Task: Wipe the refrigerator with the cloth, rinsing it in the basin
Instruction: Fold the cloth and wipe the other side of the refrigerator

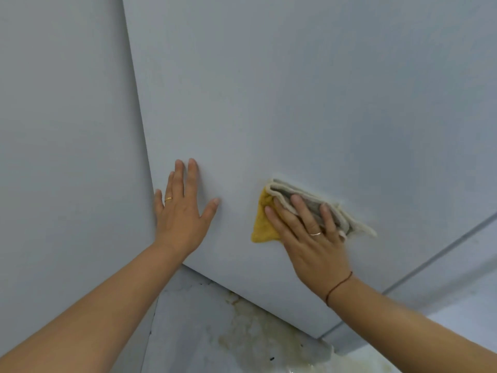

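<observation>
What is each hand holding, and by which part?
Nothing is gripped: the right hand presses flat on the cloth, over its middle, against the refrigerator; the left hand rests bare there.

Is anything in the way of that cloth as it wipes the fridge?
Nothing visible. The right hand presses the cloth flat on the bare refrigerator panel; the left hand rests flat on the same panel to the cloth's left, apart from it.

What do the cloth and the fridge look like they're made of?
The cloth looks like soft fabric, maybe microfibre: yellow and grey layers, folded, with fuzzy pale edges. The refrigerator panel looks like painted metal or plastic, I cannot tell which: pale grey-blue, smooth, matt, without glare.
</observation>
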Demonstrator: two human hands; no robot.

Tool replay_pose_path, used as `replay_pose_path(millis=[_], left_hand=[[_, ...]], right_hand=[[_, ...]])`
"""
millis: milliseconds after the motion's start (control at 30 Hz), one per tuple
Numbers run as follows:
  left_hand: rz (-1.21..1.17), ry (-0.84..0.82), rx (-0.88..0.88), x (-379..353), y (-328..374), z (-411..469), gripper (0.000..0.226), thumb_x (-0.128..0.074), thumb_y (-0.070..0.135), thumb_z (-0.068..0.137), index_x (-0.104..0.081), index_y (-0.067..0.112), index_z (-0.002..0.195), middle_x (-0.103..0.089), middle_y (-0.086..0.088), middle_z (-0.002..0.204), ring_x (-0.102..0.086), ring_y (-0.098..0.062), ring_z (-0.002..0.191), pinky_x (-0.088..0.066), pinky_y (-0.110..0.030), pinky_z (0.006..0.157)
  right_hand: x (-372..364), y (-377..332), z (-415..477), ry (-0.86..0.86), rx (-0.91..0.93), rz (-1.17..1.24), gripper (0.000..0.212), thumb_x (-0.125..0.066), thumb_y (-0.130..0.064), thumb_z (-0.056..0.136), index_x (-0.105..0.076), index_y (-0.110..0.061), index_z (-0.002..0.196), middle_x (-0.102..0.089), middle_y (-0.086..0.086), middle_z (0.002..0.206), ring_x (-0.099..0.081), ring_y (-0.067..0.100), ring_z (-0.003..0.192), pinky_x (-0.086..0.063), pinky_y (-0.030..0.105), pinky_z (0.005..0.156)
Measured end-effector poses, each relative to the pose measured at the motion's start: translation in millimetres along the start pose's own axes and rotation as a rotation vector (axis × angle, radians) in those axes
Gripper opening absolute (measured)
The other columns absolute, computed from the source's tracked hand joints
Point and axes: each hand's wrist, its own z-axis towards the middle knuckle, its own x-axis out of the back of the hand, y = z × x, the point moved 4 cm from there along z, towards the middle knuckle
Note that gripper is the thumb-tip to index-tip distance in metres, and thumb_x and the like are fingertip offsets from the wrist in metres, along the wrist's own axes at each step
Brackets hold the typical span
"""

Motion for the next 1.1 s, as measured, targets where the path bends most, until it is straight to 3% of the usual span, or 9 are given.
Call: replay_pose_path(millis=[167, 300, 400, 633, 800, 900, 1000, 1100], left_hand=[[-0.026, -0.024, -0.024, -7.1, -3.6, -7.4, 0.083, -0.038, 0.057, 0.093, 0.019, 0.033, 0.149, 0.017, 0.001, 0.161, -0.003, -0.02, 0.149, -0.01, -0.05, 0.119], [-0.029, -0.064, -0.016, -16.3, 3.2, -14.0, 0.085, -0.039, 0.058, 0.092, 0.018, 0.032, 0.15, 0.016, 0.0, 0.161, -0.01, -0.024, 0.149, -0.016, -0.051, 0.118], [-0.038, -0.084, 0.006, -21.7, 10.5, -15.8, 0.087, -0.039, 0.057, 0.091, 0.019, 0.029, 0.15, 0.017, -0.001, 0.161, -0.014, -0.027, 0.148, -0.017, -0.05, 0.118], [-0.058, -0.083, 0.06, -27.0, 13.2, -15.2, 0.097, -0.044, 0.059, 0.085, 0.018, 0.025, 0.151, 0.015, -0.005, 0.161, -0.028, -0.037, 0.142, -0.026, -0.055, 0.112], [-0.054, -0.076, 0.111, -30.2, 12.0, -14.9, 0.105, -0.052, 0.059, 0.079, 0.012, 0.021, 0.153, 0.006, -0.012, 0.162, -0.033, -0.041, 0.138, -0.031, -0.06, 0.107], [-0.015, -0.032, 0.121, -31.5, 11.3, -13.7, 0.113, -0.067, 0.057, 0.077, 0.007, 0.018, 0.153, -0.004, -0.02, 0.16, -0.041, -0.052, 0.127, -0.037, -0.066, 0.099], [0.009, -0.012, 0.108, -29.3, 15.2, -15.5, 0.109, -0.048, 0.073, 0.071, -0.006, 0.012, 0.151, -0.02, -0.028, 0.151, -0.039, -0.053, 0.124, -0.037, -0.068, 0.097], [-0.099, 0.078, 0.098, -12.0, 47.3, -22.0, 0.1, -0.034, 0.072, 0.076, -0.009, 0.007, 0.148, -0.013, -0.021, 0.156, -0.015, -0.047, 0.141, -0.018, -0.072, 0.107]], right_hand=[[-41.9, -47.9, -67.8, -0.19, 0.234, -0.033, 0.072, -0.032, 0.0, 0.078, -0.034, -0.018, 0.148, -0.028, -0.003, 0.156, -0.015, 0.019, 0.146, 0.005, 0.041, 0.121], [-51.3, -28.9, -109.5, -0.264, 0.325, -0.017, 0.069, -0.02, 0.004, 0.083, -0.036, -0.018, 0.147, -0.029, -0.004, 0.155, -0.022, 0.017, 0.144, 0.003, 0.04, 0.121], [-35.4, 8.2, -116.8, -0.23, 0.245, -0.013, 0.07, -0.015, 0.004, 0.087, -0.035, -0.023, 0.147, -0.027, -0.008, 0.155, -0.019, 0.016, 0.144, 0.003, 0.039, 0.121], [37.6, 128.3, -69.9, -0.033, -0.004, -0.088, 0.074, -0.053, -0.014, 0.084, -0.026, -0.03, 0.15, -0.016, -0.009, 0.159, -0.011, 0.019, 0.147, -0.002, 0.045, 0.119], [86.1, 186.2, -30.0, 0.081, -0.1, 0.056, 0.057, -0.031, 0.004, 0.094, -0.04, -0.02, 0.145, -0.03, 0.0, 0.155, -0.025, 0.025, 0.144, -0.018, 0.05, 0.116], [128.3, 219.4, -4.6, 0.192, -0.172, 0.265, 0.041, -0.04, 0.009, 0.097, -0.052, -0.005, 0.134, -0.043, 0.01, 0.144, -0.037, 0.033, 0.137, -0.032, 0.052, 0.11], [180.9, 252.6, 12.0, 0.376, -0.277, 0.243, 0.033, -0.047, 0.003, 0.098, -0.054, -0.001, 0.13, -0.042, 0.016, 0.14, -0.039, 0.038, 0.133, -0.035, 0.055, 0.107], [202.4, 277.8, 16.5, 0.432, -0.394, 0.06, 0.041, -0.046, 0.001, 0.098, -0.047, -0.007, 0.138, -0.037, 0.016, 0.145, -0.031, 0.038, 0.134, -0.031, 0.066, 0.103]])
